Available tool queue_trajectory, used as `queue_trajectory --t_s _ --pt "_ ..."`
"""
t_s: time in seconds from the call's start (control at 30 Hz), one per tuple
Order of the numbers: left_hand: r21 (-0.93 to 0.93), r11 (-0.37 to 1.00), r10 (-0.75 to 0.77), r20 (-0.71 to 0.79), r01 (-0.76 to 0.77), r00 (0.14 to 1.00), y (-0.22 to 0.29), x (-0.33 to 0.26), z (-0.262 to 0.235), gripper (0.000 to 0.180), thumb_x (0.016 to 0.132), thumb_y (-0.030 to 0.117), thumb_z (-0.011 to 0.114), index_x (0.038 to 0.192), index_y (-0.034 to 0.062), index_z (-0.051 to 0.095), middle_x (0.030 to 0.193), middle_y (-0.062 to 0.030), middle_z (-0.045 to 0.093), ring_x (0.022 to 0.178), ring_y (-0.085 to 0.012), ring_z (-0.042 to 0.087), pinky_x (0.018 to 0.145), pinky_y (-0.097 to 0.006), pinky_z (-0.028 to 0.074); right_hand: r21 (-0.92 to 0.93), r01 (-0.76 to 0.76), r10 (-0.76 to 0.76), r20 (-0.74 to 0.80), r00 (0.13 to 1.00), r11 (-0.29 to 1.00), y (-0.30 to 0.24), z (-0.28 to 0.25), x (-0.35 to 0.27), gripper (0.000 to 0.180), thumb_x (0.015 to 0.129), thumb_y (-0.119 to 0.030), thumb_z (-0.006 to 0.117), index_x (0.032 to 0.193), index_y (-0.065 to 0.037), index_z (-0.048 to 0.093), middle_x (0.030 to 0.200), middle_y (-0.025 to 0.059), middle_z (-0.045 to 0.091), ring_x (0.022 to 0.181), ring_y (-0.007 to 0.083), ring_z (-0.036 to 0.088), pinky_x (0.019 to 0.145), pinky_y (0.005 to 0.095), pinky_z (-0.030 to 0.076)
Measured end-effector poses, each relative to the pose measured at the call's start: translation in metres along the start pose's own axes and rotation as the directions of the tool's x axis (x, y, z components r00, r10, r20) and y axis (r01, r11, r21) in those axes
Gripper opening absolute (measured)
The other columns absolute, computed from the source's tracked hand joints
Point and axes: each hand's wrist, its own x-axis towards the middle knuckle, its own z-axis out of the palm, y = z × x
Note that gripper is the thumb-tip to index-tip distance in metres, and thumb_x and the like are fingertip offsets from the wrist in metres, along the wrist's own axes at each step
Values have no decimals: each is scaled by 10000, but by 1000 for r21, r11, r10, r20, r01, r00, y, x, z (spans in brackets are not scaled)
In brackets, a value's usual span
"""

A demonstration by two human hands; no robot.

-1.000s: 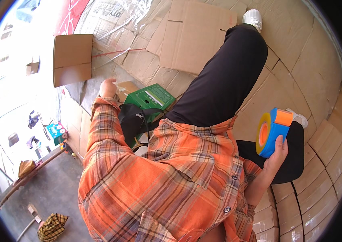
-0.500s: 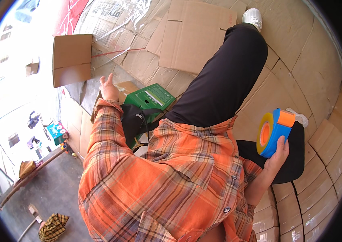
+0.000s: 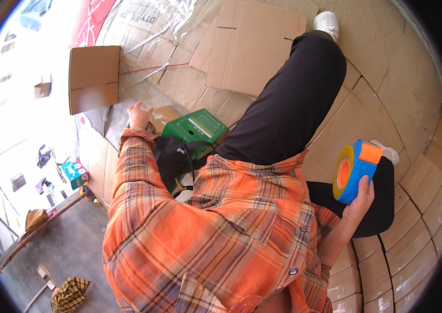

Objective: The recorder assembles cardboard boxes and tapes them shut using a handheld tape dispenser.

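Note:
My right hand [image 3: 361, 197] grips a blue tape dispenser [image 3: 355, 175], held off to the right over my dark trouser leg. A roll of yellow tape on an orange hub sits in it, with an orange piece at the top corner. Out to the left, my left hand [image 3: 138, 116] is raised with its fingers apart and bent, and I see nothing in it. A brown cardboard box [image 3: 93, 78] stands just beyond that hand, apart from it. Closer to my body, a green box [image 3: 195, 127] lies beside a black bag-like item [image 3: 171, 155].
Flattened cardboard [image 3: 255, 49] covers the floor ahead, with clear plastic wrap [image 3: 179, 18] at the far side. Stacked cartons [image 3: 414, 242] line the right. At lower left are a wooden pole [image 3: 43, 228] and a yellow checked cloth [image 3: 70, 293].
My left hand has drawn slightly back toward me and its fingers have bent from a stretched-out pose. My right hand and the tape dispenser have hardly moved.

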Motion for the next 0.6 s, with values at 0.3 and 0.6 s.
queue_trajectory --t_s 0.3,0.6 --pt "170 985 -25 131 3 991 8 -5 -4 681 718 37 660 1360 102 442 1365 -302 358 1161 -432 524 980 -405 464 21 6 -7 31 999 1000 -2 3 -1 457 949 -325 601 1192 57 548 1071 84 633 915 142 606 817 263 484" --pt "282 914 291 43 -291 956 128 5 -54 517 773 388 737 1181 104 599 1190 -168 602 1184 -348 525 924 -452 481 60 18 -16 -30 999 998 -8 3 -5 432 929 -320 633 1146 50 578 1015 60 635 874 117 590 800 252 474"
